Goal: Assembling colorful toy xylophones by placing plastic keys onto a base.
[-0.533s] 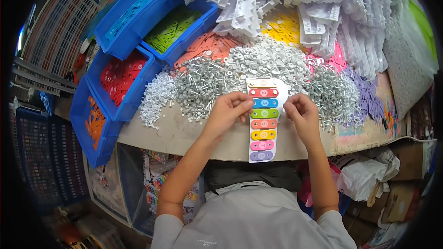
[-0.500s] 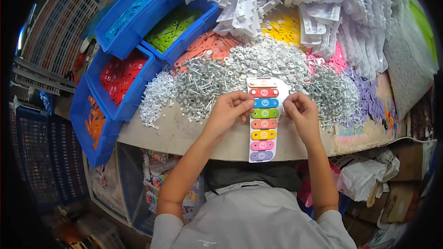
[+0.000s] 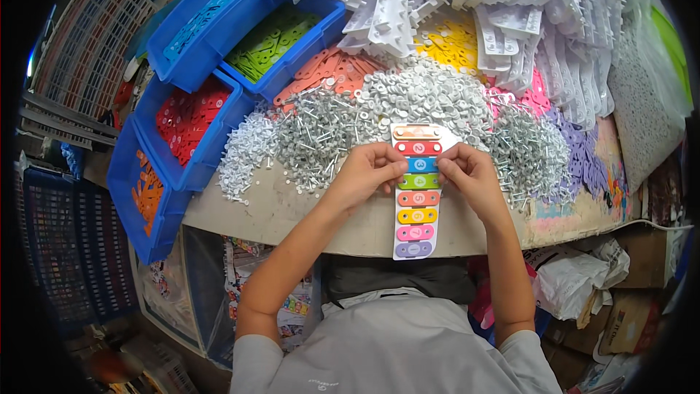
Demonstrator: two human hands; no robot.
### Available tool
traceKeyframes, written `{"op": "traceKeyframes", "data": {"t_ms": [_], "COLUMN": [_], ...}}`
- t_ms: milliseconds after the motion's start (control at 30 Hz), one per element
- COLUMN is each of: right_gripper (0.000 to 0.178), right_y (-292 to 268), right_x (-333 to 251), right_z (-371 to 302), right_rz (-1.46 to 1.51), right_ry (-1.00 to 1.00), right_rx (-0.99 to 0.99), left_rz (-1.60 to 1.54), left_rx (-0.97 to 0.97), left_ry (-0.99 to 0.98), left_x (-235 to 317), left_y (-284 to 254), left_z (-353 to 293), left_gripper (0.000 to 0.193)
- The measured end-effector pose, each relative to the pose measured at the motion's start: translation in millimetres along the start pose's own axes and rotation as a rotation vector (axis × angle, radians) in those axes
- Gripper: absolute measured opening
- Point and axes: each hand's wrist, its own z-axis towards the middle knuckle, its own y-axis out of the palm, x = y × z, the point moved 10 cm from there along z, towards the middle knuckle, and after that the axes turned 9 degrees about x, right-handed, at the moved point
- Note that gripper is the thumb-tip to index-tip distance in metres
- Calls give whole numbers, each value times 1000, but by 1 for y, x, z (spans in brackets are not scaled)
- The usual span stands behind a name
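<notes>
Fingers (image 3: 398,168) in close on both sides of the xylophone (image 3: 418,198)! The left hand (image 3: 364,179) had thumb and forefinger curled near each other at its left edge; the right hand (image 3: 474,179) mirrored that at its right edge, thumb over the end of the blue bar (image 3: 421,165). Whether either pair pinched a small part or merely pressed, you could not tell.

The xylophone lay on the surface (image 3: 343,233), lengthwise toward the wearer. Its two farthest bars, orange and red, wore pale round caps; the nearer ones showed small dark spots at their ends. So the step looked like fastening the blue bar, and good form seemed simple: line each piece up over its hole, push straight down with even thumb pressure, and keep the white base from skidding.

And what textures! Beyond the xylophone sprawled glossy, disc-like caps (image 3: 430,91); to its left bristled shiny metal pins (image 3: 317,135), thin-shanked and tangled, with another prickly heap (image 3: 521,149) to its right. Farther right of it lay flat, rounded purple bars (image 3: 583,149); beyond, ribbed white plastic bases (image 3: 554,29) were stacked.
</notes>
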Motion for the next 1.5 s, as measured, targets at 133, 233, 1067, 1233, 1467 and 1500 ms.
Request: {"op": "traceKeyframes", "data": {"t_ms": [133,233,1067,1233,1467,1500], "right_gripper": [13,25,62,70,65,65], "right_y": [-8,-10,-6,-2,-1,0], "right_x": [2,-2,-18,-20,-1,0], "right_z": [5,6,13,18,21,21], "right_rz": [-256,-349,-639,-629,-436,-435], "right_ry": [-30,-30,-107,41,259,263], "right_rx": [23,58,5,-107,-174,-177], "left_rz": [-19,-25,133,205,251,242], "left_rx": [-37,-34,119,57,19,2], "left_ry": [-25,-45,-45,-148,-88,-70], "left_x": [-4,-8,2,-13,-6,-6], "left_y": [-2,-4,-9,-5,2,2], "left_z": [4,6,4,10,19,22], "left_gripper": [12,12,44,56,48,46]}}
